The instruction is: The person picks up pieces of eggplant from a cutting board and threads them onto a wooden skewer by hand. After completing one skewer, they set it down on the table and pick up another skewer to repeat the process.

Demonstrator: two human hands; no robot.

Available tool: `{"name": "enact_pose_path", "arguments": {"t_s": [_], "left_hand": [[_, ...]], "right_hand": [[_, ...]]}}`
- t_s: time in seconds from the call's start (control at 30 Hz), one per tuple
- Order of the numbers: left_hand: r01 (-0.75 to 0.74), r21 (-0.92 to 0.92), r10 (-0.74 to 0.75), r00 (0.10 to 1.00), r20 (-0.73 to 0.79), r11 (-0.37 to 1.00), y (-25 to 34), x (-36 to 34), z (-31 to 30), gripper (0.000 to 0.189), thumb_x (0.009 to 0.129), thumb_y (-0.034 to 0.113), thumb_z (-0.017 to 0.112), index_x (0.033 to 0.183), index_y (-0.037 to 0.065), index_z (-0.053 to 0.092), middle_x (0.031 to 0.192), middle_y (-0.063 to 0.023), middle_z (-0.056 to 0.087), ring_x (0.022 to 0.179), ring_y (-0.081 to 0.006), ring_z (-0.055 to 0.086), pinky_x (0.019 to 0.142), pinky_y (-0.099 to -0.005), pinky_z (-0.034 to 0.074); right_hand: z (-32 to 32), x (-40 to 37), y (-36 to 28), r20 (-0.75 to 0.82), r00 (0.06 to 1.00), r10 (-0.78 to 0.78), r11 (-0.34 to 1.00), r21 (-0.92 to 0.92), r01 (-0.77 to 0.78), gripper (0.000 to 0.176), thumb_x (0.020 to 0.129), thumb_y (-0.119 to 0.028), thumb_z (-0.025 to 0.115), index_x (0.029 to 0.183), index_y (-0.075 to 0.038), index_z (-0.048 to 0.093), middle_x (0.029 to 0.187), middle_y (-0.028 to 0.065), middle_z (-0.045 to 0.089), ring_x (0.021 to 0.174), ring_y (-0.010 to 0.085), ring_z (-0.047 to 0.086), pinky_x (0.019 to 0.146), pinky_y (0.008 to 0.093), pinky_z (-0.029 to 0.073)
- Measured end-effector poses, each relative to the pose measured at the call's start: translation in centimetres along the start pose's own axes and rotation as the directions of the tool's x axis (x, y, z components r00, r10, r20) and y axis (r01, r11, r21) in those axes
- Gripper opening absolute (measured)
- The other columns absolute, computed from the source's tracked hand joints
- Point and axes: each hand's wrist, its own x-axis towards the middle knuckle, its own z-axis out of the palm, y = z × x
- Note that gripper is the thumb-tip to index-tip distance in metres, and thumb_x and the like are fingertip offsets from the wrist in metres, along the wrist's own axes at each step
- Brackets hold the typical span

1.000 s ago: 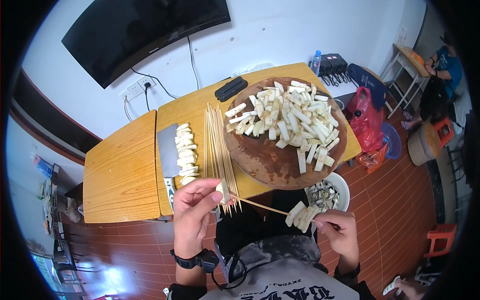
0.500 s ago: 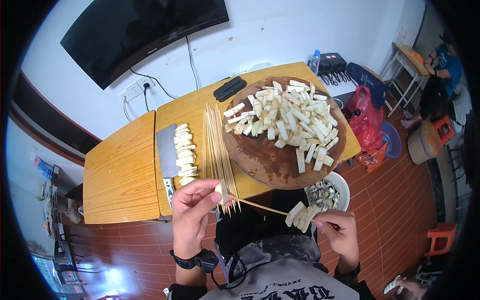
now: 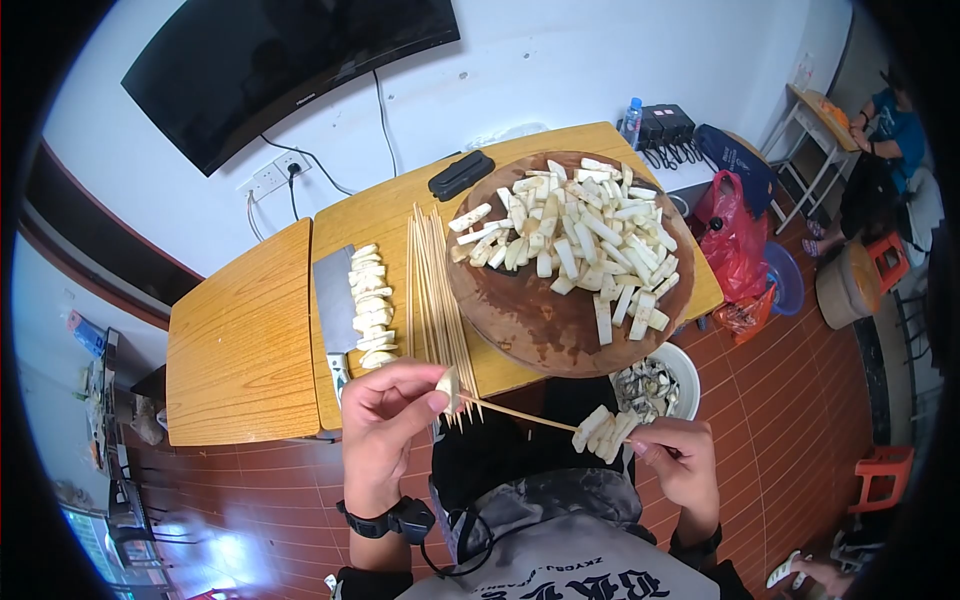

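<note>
Many pale strips (image 3: pixel 580 235) heap the board (image 3: pixel 520 325); bowl (image 3: pixel 691 372) holds scraps (image 3: pixel 645 388).

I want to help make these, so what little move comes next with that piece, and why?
Probably slide the piece along the skewer toward the stack. The left hand pinches it at the skewer's tip, the right hand holds the far end where several pieces already sit, and bare stick shows between.
</note>
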Motion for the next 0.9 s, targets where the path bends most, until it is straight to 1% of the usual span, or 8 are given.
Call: {"name": "enact_pose_path", "arguments": {"t_s": [0.13, 0.33, 0.63, 0.73, 0.83, 0.9], "left_hand": [[0.010, 0.023, -0.011, 1.000, 0.024, 1.000, 0.11, -0.08, -0.02, 0.026, 0.085, -0.017, 0.065, 0.109, -0.008, 0.069, 0.097, -0.0149, 0.073, 0.090, -0.0214, 0.072, 0.084, -0.0326, 0.059], [0.020, 0.054, -0.023, 0.998, 0.058, 0.998, 0.00, -0.15, -0.20, 0.025, 0.084, -0.016, 0.067, 0.108, -0.008, 0.069, 0.096, -0.0130, 0.072, 0.088, -0.0201, 0.071, 0.082, -0.0313, 0.058], [0.047, 0.063, -0.050, 0.998, 0.049, 0.997, 0.13, -0.42, 0.12, 0.024, 0.084, -0.014, 0.069, 0.107, -0.008, 0.069, 0.096, -0.0131, 0.072, 0.088, -0.0200, 0.071, 0.082, -0.0311, 0.058], [0.016, 0.079, -0.021, 0.997, 0.069, 0.997, 0.06, -0.42, 0.11, 0.025, 0.083, -0.015, 0.070, 0.107, -0.008, 0.070, 0.096, -0.0132, 0.071, 0.088, -0.0200, 0.071, 0.082, -0.0312, 0.058], [0.009, 0.082, -0.015, 0.997, 0.073, 0.997, -0.08, -0.46, 0.03, 0.026, 0.082, -0.016, 0.070, 0.107, -0.008, 0.070, 0.097, -0.0131, 0.071, 0.088, -0.0198, 0.071, 0.082, -0.0311, 0.058], [0.010, 0.085, -0.016, 0.997, 0.072, 0.996, -0.15, -0.51, 0.10, 0.026, 0.082, -0.017, 0.070, 0.107, -0.008, 0.070, 0.096, -0.0129, 0.071, 0.088, -0.0197, 0.071, 0.082, -0.0310, 0.057]], "right_hand": [[-0.19, -0.04, 0.14, 0.009, 1.000, 0.007, 1.000, -0.002, -0.007, 0.013, 0.083, 0.007, 0.068, 0.092, 0.000, 0.075, 0.071, 0.0121, 0.068, 0.059, 0.0229, 0.063, 0.057, 0.0312, 0.047], [-0.25, -0.07, 0.30, 0.008, 1.000, 0.003, 1.000, 0.006, -0.003, 0.013, 0.083, 0.006, 0.068, 0.092, 0.000, 0.075, 0.069, 0.0118, 0.066, 0.058, 0.0227, 0.062, 0.056, 0.0311, 0.046], [-0.32, -0.13, 0.24, 0.008, 1.000, -0.006, 1.000, -0.001, 0.006, 0.013, 0.084, 0.006, 0.068, 0.092, 0.000, 0.075, 0.070, 0.0118, 0.067, 0.058, 0.0226, 0.063, 0.057, 0.0313, 0.047], [-0.24, -0.18, 0.32, 0.005, 1.000, -0.013, 1.000, 0.006, 0.013, 0.013, 0.083, 0.006, 0.068, 0.093, 0.000, 0.075, 0.070, 0.0117, 0.067, 0.059, 0.0228, 0.063, 0.057, 0.0312, 0.047], [-0.30, -0.17, 0.14, 0.010, 1.000, -0.004, 1.000, -0.006, 0.004, 0.014, 0.083, 0.007, 0.068, 0.092, 0.000, 0.075, 0.070, 0.0118, 0.067, 0.059, 0.0231, 0.063, 0.057, 0.0313, 0.047], [-0.22, -0.20, 0.32, -0.010, 1.000, -0.026, 1.000, 0.001, 0.027, 0.014, 0.082, 0.007, 0.068, 0.092, 0.000, 0.075, 0.069, 0.0117, 0.066, 0.058, 0.0230, 0.063, 0.056, 0.0314, 0.046]]}}
